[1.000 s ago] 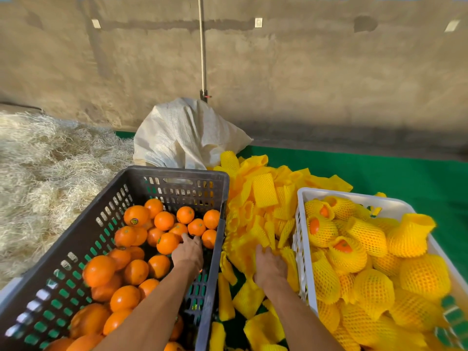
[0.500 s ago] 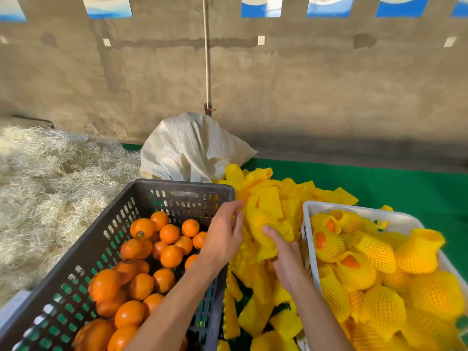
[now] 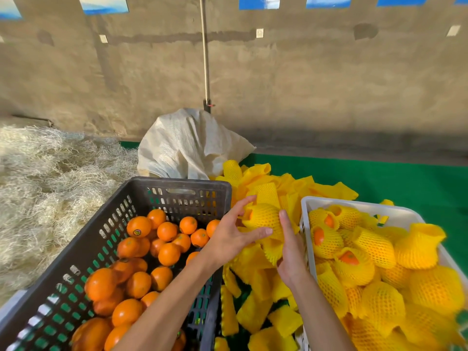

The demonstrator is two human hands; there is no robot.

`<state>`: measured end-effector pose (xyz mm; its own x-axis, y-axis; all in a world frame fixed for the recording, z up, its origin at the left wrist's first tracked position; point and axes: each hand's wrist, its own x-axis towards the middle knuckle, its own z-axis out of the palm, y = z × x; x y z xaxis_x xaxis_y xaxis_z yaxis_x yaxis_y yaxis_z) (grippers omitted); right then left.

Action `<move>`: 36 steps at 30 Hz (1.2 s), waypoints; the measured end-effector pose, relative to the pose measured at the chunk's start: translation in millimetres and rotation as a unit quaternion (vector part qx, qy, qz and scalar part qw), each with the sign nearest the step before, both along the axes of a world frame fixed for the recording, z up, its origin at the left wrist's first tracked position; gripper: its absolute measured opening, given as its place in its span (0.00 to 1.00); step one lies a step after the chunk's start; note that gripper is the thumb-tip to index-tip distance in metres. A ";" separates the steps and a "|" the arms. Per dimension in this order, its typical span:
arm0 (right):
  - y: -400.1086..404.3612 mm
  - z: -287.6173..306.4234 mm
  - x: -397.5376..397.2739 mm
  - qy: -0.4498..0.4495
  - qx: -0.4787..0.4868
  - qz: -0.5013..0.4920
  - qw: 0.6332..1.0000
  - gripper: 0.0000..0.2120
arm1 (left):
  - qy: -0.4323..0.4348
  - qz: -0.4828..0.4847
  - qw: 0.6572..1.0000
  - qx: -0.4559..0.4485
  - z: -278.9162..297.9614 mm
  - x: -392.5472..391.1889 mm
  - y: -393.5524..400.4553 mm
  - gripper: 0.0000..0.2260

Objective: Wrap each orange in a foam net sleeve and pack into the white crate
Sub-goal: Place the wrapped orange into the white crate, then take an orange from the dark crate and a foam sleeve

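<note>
Both hands meet between the two crates, and the orange (image 3: 263, 219) sits right there in its sleeve (image 3: 272, 245), held up over the loose sleeve pile (image 3: 255, 287). A sliver of bare peel peeks out at the sleeve's ten o'clock end; the slack tail of net hangs off toward five o'clock, so the long axis runs ten to four. The left hand (image 3: 233, 236) comes in from eight o'clock, fingers spread and lightly curved, thumb reaching under the net, forefinger tip up at the open mouth, cradling more than clamping. The right hand (image 3: 291, 252) stands edge-on at four o'clock, fingers fairly straight along the sleeve's side, the palm end gathering the loose tail; how firmly it pinches, I cannot tell. The white crate (image 3: 307, 203) lies at three o'clock, just beside the right hand and already heaped with wrapped fruit. That makes the right hand the nearer carrier, I'd judge, a short swing over the rim. The dark crate (image 3: 177, 184) of bare oranges sits at nine o'clock under the left forearm, ready for the next pick
</note>
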<state>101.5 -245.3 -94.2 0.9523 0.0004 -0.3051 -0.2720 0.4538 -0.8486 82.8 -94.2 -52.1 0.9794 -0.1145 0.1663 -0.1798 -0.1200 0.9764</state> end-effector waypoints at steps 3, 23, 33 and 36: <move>-2.5 4.7 0.5 0.014 -0.013 -0.021 1.000 0.45 | -0.015 0.027 0.999 -0.033 -4.6 2.2 -0.9 0.25; -22.9 15.9 -3.8 -0.059 0.353 -0.040 0.933 0.40 | -0.125 0.206 0.965 0.097 -22.5 17.6 17.6 0.15; -28.8 14.0 -1.4 -0.113 0.230 -0.287 0.923 0.37 | 0.347 0.124 0.832 0.414 -156.9 -21.6 95.9 0.45; -25.4 8.2 2.8 -0.102 0.139 -0.311 0.935 0.23 | 0.292 0.165 0.848 0.411 -158.6 -13.9 97.9 0.39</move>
